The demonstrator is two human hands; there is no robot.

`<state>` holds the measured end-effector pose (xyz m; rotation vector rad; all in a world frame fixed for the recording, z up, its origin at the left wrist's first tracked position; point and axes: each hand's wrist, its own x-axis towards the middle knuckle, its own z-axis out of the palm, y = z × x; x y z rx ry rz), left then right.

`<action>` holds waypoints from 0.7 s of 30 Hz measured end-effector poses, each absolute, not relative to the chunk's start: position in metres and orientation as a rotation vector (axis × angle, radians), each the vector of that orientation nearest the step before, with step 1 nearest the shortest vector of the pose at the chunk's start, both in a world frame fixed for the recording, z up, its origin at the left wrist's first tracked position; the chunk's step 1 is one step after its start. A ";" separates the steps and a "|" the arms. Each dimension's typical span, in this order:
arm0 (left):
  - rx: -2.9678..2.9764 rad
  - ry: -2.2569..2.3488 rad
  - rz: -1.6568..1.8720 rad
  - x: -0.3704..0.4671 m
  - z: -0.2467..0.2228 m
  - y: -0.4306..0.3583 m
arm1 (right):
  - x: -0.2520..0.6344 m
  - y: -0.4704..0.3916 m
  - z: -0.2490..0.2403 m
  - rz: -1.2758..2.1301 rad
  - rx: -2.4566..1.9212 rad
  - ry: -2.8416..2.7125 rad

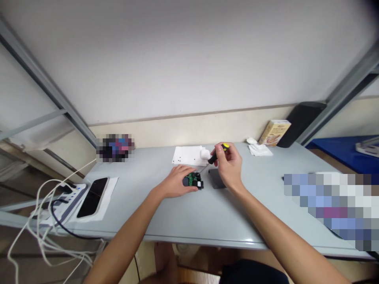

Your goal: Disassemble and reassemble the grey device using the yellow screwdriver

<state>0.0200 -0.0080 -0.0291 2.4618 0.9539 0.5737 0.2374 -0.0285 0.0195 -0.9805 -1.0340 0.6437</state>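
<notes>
My left hand (pixel 178 182) grips a small black device with an exposed green circuit board (pixel 194 178) from its left side, thumb at the near edge and fingers at the far one. In my right hand (pixel 229 163) is a screwdriver (pixel 213 157) with a black and yellow handle, slanting down to the left. Its thin tip reaches the board's far right part; whether it sits in a screw is too small to tell. A dark flat cover-like piece (pixel 217 179) lies partly under my right hand. Behind the device, several tiny dark bits rest on white paper (pixel 186 155).
A small white rounded object (pixel 205 154) sits on the paper's right end. Leftward are a phone (pixel 94 197) and a power strip (pixel 69 203) with tangled cables. At the back right stand crumpled tissue (pixel 259 150), a yellow box (pixel 274 133) and a black upright object (pixel 300 124).
</notes>
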 end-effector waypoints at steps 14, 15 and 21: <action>2.450 0.949 0.517 0.023 -0.026 -0.008 | 0.236 -0.029 0.011 0.622 -0.965 -1.118; 2.447 0.956 0.511 0.023 -0.025 -0.009 | 0.236 -0.029 0.011 0.628 -0.965 -1.121; 2.431 0.980 0.479 0.024 -0.024 -0.008 | 0.232 -0.028 0.005 0.688 -0.986 -1.151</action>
